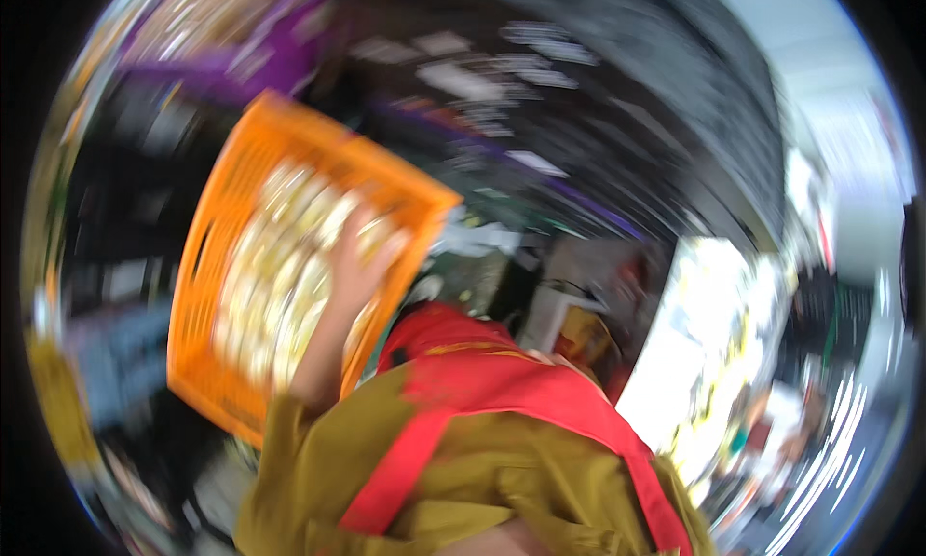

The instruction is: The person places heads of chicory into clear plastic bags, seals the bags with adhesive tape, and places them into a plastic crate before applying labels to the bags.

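An orange plastic crate sits tilted at the left, filled with rows of pale yellow items in shiny clear wrapping; blur hides what they are. Over these items, near the crate's right wall, lies my left hand with its fingers spread, and it grips nothing that I can see. My left forearm crosses the crate's lower right side. My right hand is out of view. A red apron over an olive shirt covers my body at the bottom centre.
Beyond the crate, at the upper left, is a purple container with blurred contents. A brightly lit white surface with yellowish items stands at the right. Dark floor with scattered pale pieces runs across the top. Motion blur hides much detail.
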`<state>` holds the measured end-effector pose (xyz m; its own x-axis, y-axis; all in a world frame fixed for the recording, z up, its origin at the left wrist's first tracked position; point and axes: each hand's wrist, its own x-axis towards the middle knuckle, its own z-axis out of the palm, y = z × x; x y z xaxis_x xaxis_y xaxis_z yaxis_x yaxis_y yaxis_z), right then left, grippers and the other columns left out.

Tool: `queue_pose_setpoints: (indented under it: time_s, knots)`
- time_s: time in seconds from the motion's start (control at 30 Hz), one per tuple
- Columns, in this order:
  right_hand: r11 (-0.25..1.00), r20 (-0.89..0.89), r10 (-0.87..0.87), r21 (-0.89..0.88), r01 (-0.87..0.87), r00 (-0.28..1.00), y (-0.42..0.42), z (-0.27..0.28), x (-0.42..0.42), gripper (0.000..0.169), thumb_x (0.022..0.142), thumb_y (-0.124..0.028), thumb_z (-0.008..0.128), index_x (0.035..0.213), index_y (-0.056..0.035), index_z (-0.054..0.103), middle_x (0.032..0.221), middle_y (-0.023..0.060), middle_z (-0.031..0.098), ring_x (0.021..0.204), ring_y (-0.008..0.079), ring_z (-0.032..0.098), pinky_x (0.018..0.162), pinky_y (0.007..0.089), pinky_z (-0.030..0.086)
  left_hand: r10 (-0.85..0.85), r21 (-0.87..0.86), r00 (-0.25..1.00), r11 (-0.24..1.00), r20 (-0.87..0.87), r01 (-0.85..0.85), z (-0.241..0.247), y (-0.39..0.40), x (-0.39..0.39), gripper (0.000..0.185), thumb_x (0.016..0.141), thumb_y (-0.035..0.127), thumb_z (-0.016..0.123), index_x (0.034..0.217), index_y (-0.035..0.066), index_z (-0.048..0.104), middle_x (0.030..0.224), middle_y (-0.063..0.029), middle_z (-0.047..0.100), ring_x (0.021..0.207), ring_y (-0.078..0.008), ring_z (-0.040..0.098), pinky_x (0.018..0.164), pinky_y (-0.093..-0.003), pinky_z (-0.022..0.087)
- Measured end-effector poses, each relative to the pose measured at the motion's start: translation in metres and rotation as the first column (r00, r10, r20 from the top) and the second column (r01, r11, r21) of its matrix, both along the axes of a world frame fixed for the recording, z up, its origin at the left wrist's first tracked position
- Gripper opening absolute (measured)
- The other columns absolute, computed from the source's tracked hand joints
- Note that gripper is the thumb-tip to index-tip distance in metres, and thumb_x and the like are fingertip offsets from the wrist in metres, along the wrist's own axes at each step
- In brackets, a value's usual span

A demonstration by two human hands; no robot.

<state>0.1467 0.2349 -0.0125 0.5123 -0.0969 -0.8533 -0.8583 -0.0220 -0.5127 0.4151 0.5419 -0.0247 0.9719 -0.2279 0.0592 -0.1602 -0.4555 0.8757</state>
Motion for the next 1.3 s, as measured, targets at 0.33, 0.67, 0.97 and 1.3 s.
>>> queue_pose_setpoints:
  time_s: [0.33,0.67,0.97,1.3]
  knots:
    - [0.855,0.395,-0.456,0.443,0.269,0.797,-0.064,0.038,0.036,0.024,0.089,-0.008,0.06,0.111,0.0004,0.065,0.098,0.0084,0.07,0.087,0.017,0.067,0.08,0.0271,0.052,-0.263,0.255,0.927,0.947,0.268,0.195,0.038,-0.042,-0.015,0.019,0.087,0.015,0.063,0.096,-0.002,0.063,0.069,-0.011,0.061,0.063,-0.0193,0.058,0.063,-0.0304,0.048]
    - [0.799,0.587,0.175,-0.554,0.235,0.79,-0.176,0.057,0.018,0.022,0.07,-0.026,0.078,0.073,-0.0074,0.068,0.072,0.0084,0.062,0.072,0.0279,0.063,0.065,0.0355,0.05,-0.569,0.288,0.821,0.778,-0.053,0.558,0.095,-0.186,-0.052,0.019,0.08,0.014,0.069,0.09,-0.001,0.063,0.091,-0.0153,0.062,0.082,-0.0306,0.059,0.072,-0.036,0.047]
    - [0.815,0.646,-0.183,-0.322,0.482,0.741,-0.335,0.084,-0.003,0.013,0.075,-0.012,0.076,0.073,-0.0018,0.067,0.063,0.0057,0.064,0.056,0.01,0.059,0.053,0.0261,0.047,-0.515,0.407,0.804,0.693,-0.299,0.595,0.089,-0.224,-0.058,0.02,0.081,0.019,0.07,0.079,0.001,0.063,0.068,-0.014,0.063,0.062,-0.0295,0.062,0.056,-0.0377,0.046]
    - [0.01,0.504,0.089,-0.863,0.505,0.859,-0.576,0.121,0.103,0.037,0.072,-0.033,0.07,0.104,-0.0144,0.071,0.135,0.0188,0.047,0.12,0.039,0.047,0.1,0.0435,0.041,-0.425,0.438,0.838,0.717,-0.343,0.543,0.108,-0.22,-0.085,0.016,0.083,0.018,0.067,0.092,0.004,0.065,0.07,-0.0116,0.064,0.064,-0.0258,0.063,0.058,-0.0357,0.048]
